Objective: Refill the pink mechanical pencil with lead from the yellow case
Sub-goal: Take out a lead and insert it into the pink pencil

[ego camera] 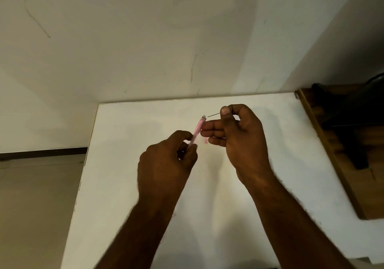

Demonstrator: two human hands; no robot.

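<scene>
My left hand (166,160) grips the lower part of the pink mechanical pencil (197,129), which tilts up and to the right with its open top end uppermost. My right hand (239,131) pinches a thin dark lead (214,115) between thumb and forefinger; the lead's free tip hangs just right of the pencil's top end, a small gap apart. A small pink piece (205,141) shows below my right fingers, either held or lying on the table; I cannot tell which. The yellow case is not in view.
The white table (128,185) meets a white wall at the back, and its left edge drops to a tiled floor. A wooden surface (332,154) with a dark object (353,119) on it adjoins the table's right side.
</scene>
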